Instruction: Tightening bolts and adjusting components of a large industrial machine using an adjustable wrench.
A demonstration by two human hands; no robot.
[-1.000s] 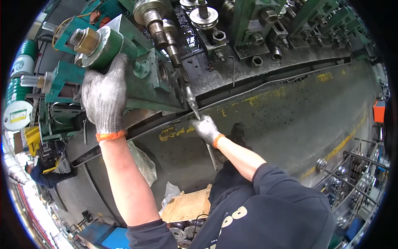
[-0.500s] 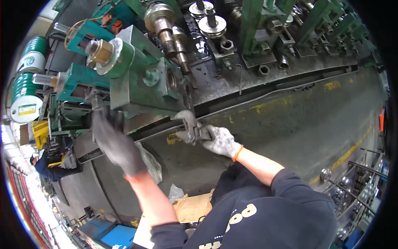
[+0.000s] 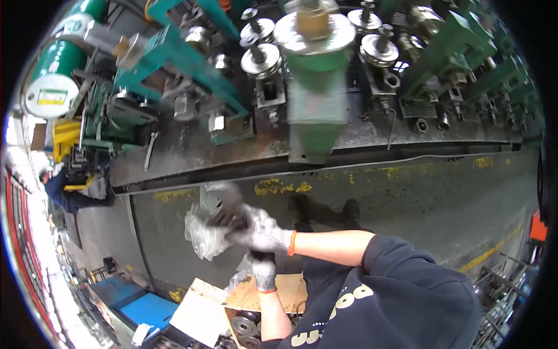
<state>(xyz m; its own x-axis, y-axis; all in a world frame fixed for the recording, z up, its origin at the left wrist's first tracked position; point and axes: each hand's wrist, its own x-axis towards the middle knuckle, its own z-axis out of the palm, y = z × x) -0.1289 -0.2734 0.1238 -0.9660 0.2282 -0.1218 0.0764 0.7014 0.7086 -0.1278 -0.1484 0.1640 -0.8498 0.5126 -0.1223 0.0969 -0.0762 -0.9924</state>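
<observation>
Both my hands wear grey knit gloves with orange cuffs and meet low in front of me, over the floor beside the machine. My right hand (image 3: 261,231) reaches in from the right and is closed around a dark, blurred object (image 3: 224,216). A crumpled clear plastic bag (image 3: 202,239) hangs just left of it, touching the fingers. My left hand (image 3: 264,272) comes up from below and presses against the underside of my right hand. Its fingertips are hidden there, so its grip cannot be told.
A long green machine (image 3: 314,116) with steel rollers (image 3: 260,58) runs across the top. A wrench (image 3: 150,150) lies on its base. Below me stands a cardboard box (image 3: 256,296) of metal rings, with a blue bin (image 3: 145,308) beside it. Another person (image 3: 64,192) is at the far left.
My left hand has come off the machine and dropped down to my right hand. Both hands now sit lower, away from the machine's edge, by the plastic bag. My view has shifted right along the machine.
</observation>
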